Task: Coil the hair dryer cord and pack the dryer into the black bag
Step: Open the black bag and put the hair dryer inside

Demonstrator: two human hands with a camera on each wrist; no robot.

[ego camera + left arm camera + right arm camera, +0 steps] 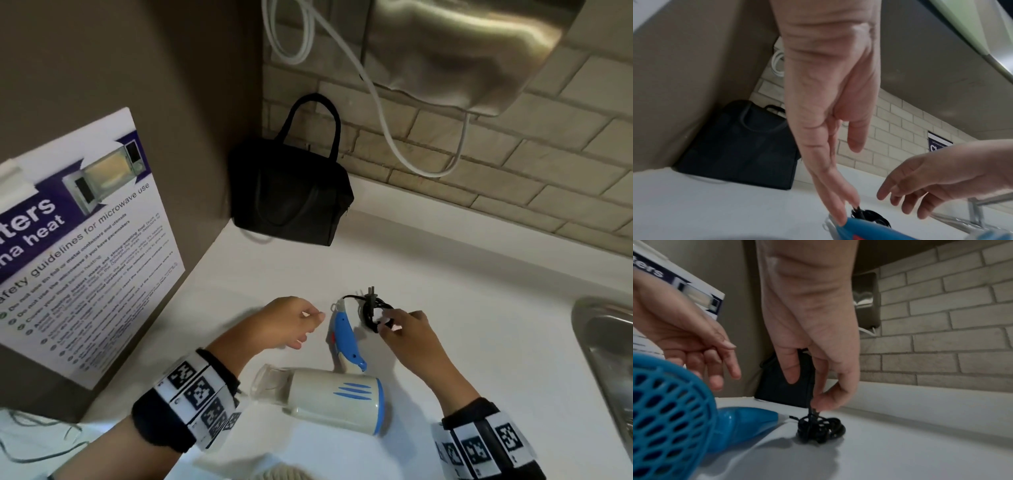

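The white and blue hair dryer [329, 401] lies on the white counter [479, 308], its blue handle [346, 335] pointing away from me. Beside the handle's end sits its black cord [375, 313], wound into a small bundle [822, 428] with the plug sticking up. My right hand [394, 323] hovers over the bundle with its fingertips [826, 402] touching the top and its thumb held apart. My left hand [301, 322] hangs with straight, empty fingers [838, 186] just left of the handle [869, 227]. The black bag [291, 192] stands in the far corner, zipped.
A steel sink [603, 359] edges the counter on the right. A microwave safety poster [85, 246] hangs on the left wall. A white cable [387, 130] loops down the brick wall below a metal dispenser [462, 51].
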